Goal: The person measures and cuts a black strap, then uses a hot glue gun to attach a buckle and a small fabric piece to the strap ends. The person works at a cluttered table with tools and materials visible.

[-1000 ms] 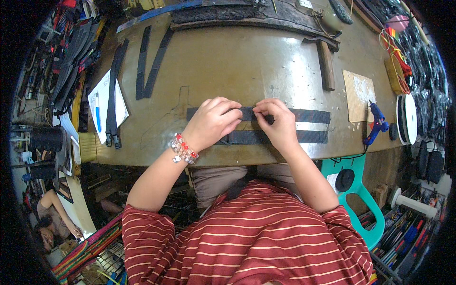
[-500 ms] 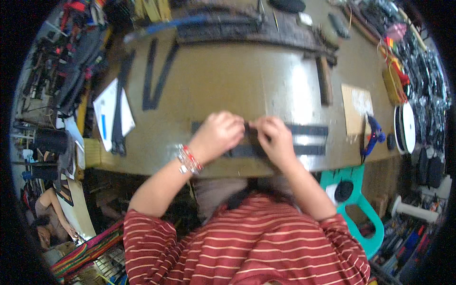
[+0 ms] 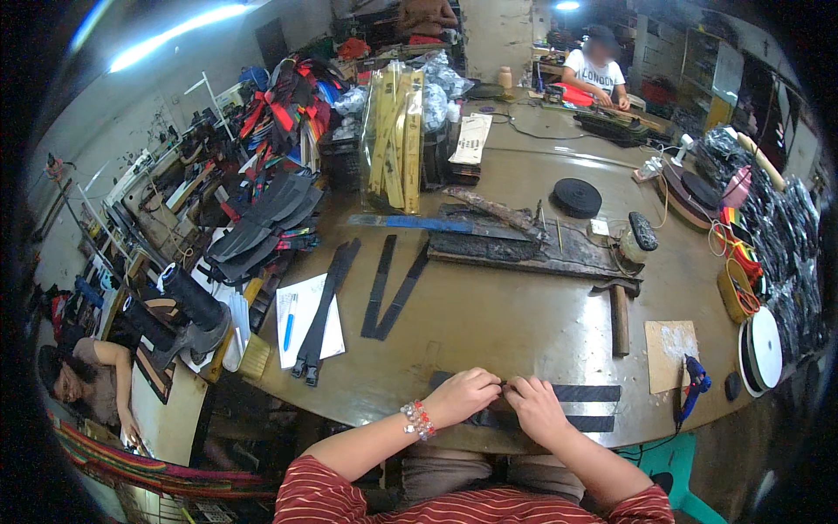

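Observation:
Near the table's front edge, my left hand [image 3: 469, 397] and my right hand [image 3: 534, 406] nearly meet, fingertips pinched together. A small dark bit shows between the fingertips, but what it is stays hidden by the fingers. Beneath both hands lies a black webbing strap [image 3: 590, 394], with a second parallel length [image 3: 591, 424] closer to me. My hands and wrists cover the straps' middle part. Further left are a black strap folded into a V [image 3: 373, 301] and a strap with black buckles [image 3: 321, 319] resting on white paper [image 3: 295, 336] beside a blue pen [image 3: 289, 323].
A hammer [image 3: 620, 319] lies beyond my right hand, before a dark wooden block [image 3: 524, 253]. At right are a cardboard piece [image 3: 668, 349], a blue glue gun [image 3: 694, 384] and a white reel [image 3: 765, 349]. A black webbing roll [image 3: 577, 198] lies further back. Two people work nearby.
The view has tilted upward, bringing the room and far table into sight. Both my hands stay pinched close together above the straps, the fingertips only slightly shifted.

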Demonstrator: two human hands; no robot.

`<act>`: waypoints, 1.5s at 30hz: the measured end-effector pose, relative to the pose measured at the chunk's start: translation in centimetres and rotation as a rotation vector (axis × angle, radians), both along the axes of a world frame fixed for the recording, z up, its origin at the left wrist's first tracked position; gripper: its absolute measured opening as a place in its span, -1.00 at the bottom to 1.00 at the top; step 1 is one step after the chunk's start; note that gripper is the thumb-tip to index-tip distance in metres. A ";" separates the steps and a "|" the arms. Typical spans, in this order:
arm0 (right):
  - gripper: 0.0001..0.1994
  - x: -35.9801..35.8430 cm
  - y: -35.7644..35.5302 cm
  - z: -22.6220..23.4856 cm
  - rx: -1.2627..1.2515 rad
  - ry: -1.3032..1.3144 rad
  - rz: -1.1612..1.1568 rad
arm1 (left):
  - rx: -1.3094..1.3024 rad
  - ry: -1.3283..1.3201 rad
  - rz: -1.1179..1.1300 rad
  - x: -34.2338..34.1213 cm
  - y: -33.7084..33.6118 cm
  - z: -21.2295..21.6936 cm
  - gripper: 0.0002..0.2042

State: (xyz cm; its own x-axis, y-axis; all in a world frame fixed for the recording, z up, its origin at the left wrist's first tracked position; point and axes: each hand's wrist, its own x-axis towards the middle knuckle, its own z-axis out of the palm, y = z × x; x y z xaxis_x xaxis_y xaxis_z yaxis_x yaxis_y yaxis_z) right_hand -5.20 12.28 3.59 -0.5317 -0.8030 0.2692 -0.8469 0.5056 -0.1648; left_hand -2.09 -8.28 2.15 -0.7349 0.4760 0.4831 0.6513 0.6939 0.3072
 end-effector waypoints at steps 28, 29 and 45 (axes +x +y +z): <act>-0.78 -0.5 4.8 5.1 -0.313 -0.409 -0.544 | 0.279 -0.161 0.167 0.3 -0.2 -0.9 -0.89; -0.77 1.0 4.3 5.0 -0.313 -0.458 -0.527 | 0.293 -0.175 0.153 0.2 -0.2 -0.9 -0.89; -0.63 2.8 3.0 4.4 -0.125 -0.578 -0.443 | 0.360 -0.314 0.170 0.3 -0.5 -0.7 -0.89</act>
